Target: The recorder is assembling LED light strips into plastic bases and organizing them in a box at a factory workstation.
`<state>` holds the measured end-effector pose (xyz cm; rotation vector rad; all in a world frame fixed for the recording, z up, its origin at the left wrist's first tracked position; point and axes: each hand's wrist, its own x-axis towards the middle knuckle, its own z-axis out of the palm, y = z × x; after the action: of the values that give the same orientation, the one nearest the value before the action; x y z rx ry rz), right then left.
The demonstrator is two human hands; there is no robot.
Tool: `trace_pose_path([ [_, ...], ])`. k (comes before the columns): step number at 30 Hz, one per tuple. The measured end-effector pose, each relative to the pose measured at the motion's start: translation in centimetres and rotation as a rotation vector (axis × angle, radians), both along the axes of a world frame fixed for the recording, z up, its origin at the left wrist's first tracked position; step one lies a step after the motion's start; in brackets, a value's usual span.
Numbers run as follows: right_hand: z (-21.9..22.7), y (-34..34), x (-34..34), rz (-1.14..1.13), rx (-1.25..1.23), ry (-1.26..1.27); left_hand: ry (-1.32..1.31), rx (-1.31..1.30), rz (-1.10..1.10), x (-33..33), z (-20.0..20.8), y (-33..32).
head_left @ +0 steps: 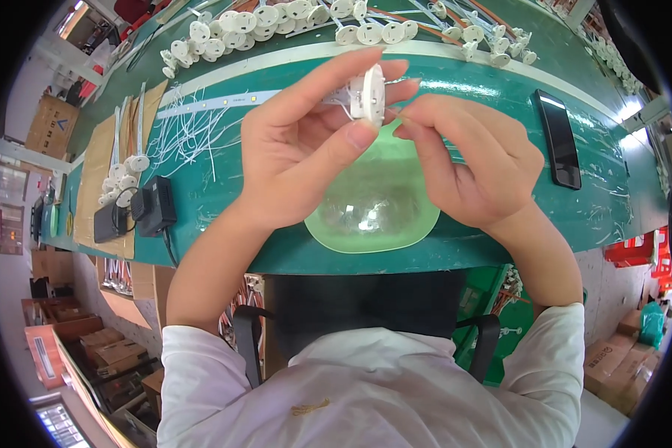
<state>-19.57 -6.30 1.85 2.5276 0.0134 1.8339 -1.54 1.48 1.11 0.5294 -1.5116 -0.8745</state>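
Observation:
Between the thumb and fingers of my left hand (295, 142) is a round white plastic end cap (368, 95), held up on its edge. An LED strip (239, 98) reaches leftward from behind that hand, and a thin white wire shows near the cap. My right hand (474, 153) is closed in a pinch close to the cap's right face. What its fingertips hold is too small to make out. Below both hands stands a light green translucent bowl (373, 209) on the green table (276, 257).
Loose white wires (194, 134) lie at the left, beside cardboard (101, 164) bearing finished-looking strips with caps. A black adapter box (155, 205) sits near the left front edge. At the right lies a black phone (558, 140). Many white caps (239, 22) line the far side.

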Motion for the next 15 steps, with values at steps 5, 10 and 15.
trace_pose_path([
  [5,0.27,0.22,-0.11,0.001,-0.002,0.021,0.184,0.056,-0.033,-0.5,-0.16,0.04],
  [10,0.24,0.69,-0.17,0.003,0.047,0.035,0.145,0.043,-0.018,-0.22,-0.39,0.07],
  [15,0.22,0.8,-0.34,-0.018,0.105,0.104,-0.11,0.035,0.078,0.14,0.01,0.29],
])
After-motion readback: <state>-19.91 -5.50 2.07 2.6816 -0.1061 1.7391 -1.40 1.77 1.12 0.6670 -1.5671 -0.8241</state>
